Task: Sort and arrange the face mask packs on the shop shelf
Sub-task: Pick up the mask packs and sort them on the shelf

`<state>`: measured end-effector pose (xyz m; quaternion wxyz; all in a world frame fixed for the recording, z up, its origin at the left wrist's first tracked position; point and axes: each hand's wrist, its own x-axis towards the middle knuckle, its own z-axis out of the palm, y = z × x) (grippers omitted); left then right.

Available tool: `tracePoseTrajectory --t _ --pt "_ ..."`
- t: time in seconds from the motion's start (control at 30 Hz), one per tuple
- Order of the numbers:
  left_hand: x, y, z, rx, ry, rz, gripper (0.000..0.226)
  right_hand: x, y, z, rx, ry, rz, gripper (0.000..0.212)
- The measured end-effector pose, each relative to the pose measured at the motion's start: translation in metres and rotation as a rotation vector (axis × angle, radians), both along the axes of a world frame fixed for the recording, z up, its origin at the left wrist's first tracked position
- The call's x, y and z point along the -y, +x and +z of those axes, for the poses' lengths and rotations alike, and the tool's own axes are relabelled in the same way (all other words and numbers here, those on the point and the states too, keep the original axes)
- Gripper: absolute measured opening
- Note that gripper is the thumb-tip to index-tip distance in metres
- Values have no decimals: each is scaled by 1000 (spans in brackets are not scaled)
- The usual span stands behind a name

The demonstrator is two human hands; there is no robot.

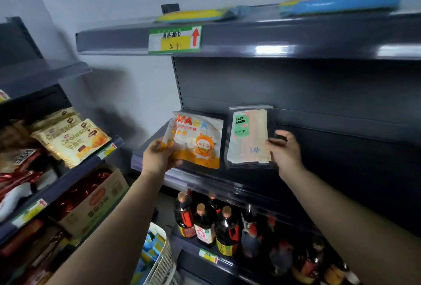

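- Orange mask pack (196,142), frame centre: your left hand (159,157) grips its lower left corner, pack upright on the middle shelf (319,184).
- Clear face mask pack (249,136) just right of it; your right hand (283,150) pinches its right edge.
- Bottles (205,225) below.

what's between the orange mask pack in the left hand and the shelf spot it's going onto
Nothing visible. The left hand grips the orange mask pack over the middle shelf; the clear face mask pack, held by the right hand, stands beside it, not in front.
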<state>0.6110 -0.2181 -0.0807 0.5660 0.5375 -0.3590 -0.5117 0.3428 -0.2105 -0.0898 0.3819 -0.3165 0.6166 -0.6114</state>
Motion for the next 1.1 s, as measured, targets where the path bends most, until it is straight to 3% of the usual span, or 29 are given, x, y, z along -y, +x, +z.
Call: tracePoseTrajectory --t 0.23,0.33,0.37,0.43,0.5,0.6,0.8,1.1 --pt "66 37 -5 12 36 -153 38 17 21 -2 -112 57 -123 47" --pt "88 47 -14 56 81 -202 36 17 28 -3 -370 172 -150 52" --pt "92 48 -18 171 89 -196 39 16 31 -6 -552 257 -128 61" --pt "98 49 -28 656 55 -168 58 9 39 -9 -959 453 -35 78" --pt "99 53 -34 1101 -57 -165 70 6 53 -9 -1231 508 63 73" --pt "102 48 -38 1336 -242 -328 65 8 72 -8 -1384 456 225 57" --pt "113 30 -48 1510 -314 -629 65 22 85 -22 -1381 614 354 57" --pt "149 24 -49 1496 -272 -697 67 52 71 -28 -1301 658 321 57"
